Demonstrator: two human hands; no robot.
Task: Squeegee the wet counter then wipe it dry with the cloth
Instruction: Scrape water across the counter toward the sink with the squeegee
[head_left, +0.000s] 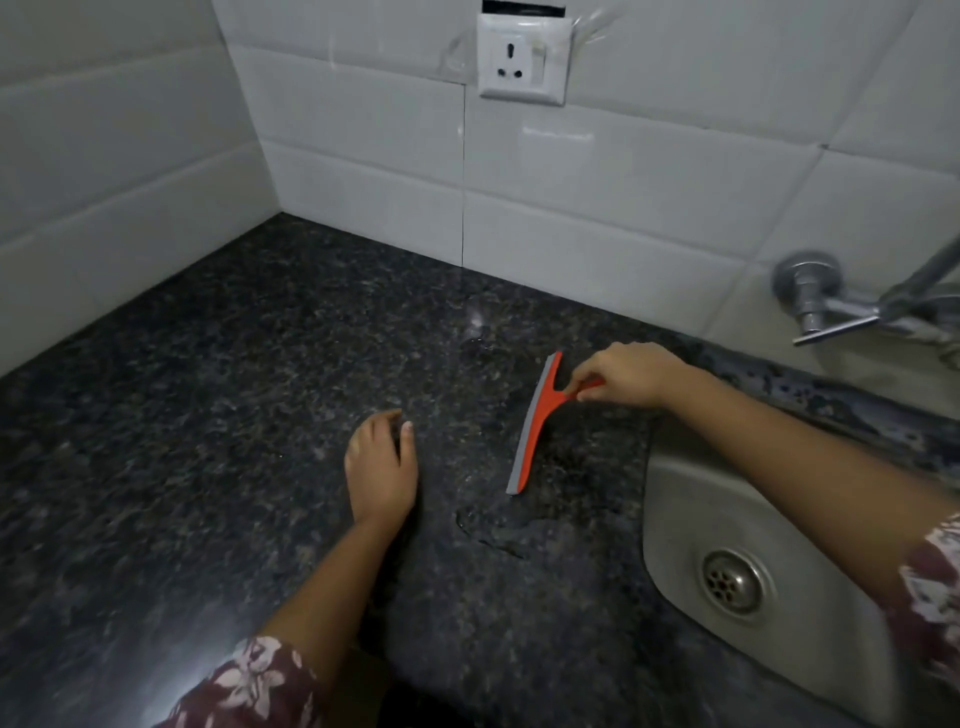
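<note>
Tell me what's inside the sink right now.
Only the drain strainer shows in the steel sink. The right forearm and sleeve cover its far and right parts, so anything there is hidden.

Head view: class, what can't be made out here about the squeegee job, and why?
Wiping cloth: nowhere in the head view.
Orange plastic squeegee: handle end hidden under the right hand.
Chrome wall tap: spout cut off by right edge.
Stainless steel sink: far side cut off by right edge.

One squeegee (536, 423), two hands (382, 467) (626, 375), perhaps one tap (815, 306)
</note>
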